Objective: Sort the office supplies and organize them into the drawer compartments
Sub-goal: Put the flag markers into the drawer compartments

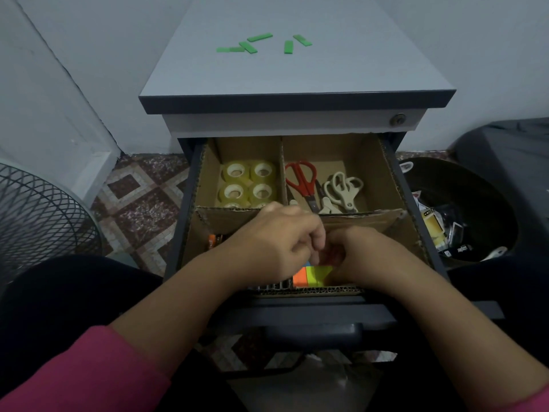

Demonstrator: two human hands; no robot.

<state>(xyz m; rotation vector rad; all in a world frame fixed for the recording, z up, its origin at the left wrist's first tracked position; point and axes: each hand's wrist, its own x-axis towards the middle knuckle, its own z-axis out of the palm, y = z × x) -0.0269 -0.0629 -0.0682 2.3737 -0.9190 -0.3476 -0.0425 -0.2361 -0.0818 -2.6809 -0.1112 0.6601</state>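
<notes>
Pink sleeves (98, 373) frame the near edge of the view; both forearms reach forward into the open drawer (416, 233). Left hand (276, 242) and right hand (362, 254) meet over the front compartment, knuckles up, fingers curled downward and touching one another. Whatever they pinch is hidden beneath them; a reddish patch shows between the two hands, and it cannot be told which hand has hold of it.

Directly below and on the near side of the fingers lies a stack of coloured sticky notes (312, 275), orange to the left, green-yellow to the right, against the front cardboard wall (312, 290). Both hands are about equally near it.

Green strips (261, 44) lie scattered on the worktop (297, 75), well apart from the hands, far beyond the drawer, long axes pointing various ways. They appear to be the unsorted remainder.

Tape rolls (248, 185) fill the rear left compartment; red scissors (303, 182) and beige scissors (343, 190) lie in the rear right. Small orange-labelled items (214, 241) sit front left.
</notes>
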